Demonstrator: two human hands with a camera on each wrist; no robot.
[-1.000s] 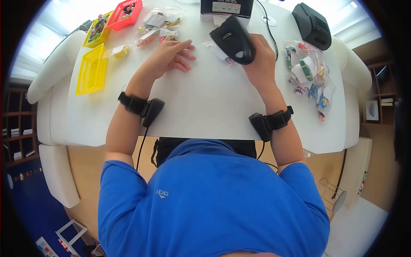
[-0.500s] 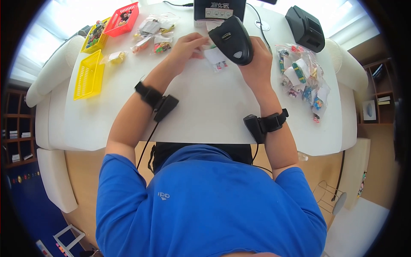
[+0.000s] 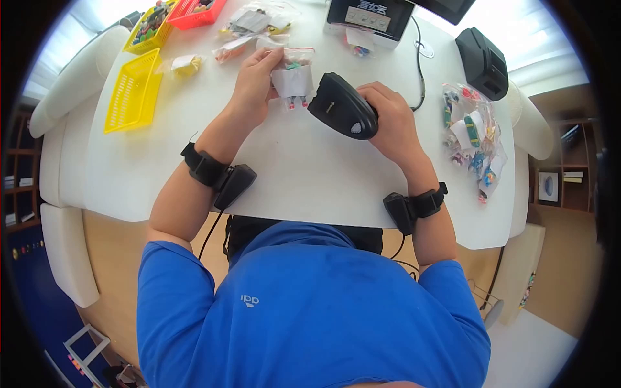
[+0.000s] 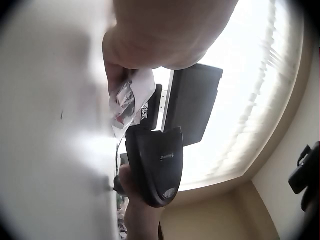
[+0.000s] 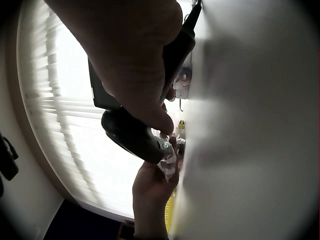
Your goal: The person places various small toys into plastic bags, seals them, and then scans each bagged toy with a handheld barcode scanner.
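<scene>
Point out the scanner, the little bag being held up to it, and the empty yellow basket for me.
scanner (image 3: 341, 114), head view, on the top of its black head.
little bag (image 3: 292, 81), head view, on its white label, pinched by the left hand (image 3: 253, 84).
empty yellow basket (image 3: 134, 90), head view, on its mesh floor.

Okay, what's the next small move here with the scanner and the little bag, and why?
Probably tip the barcode scanner slightly toward the small plastic bag's white label. The right hand grips the scanner with its head right beside the bag, which the left hand holds up off the white table, so only aiming seems left.
</scene>
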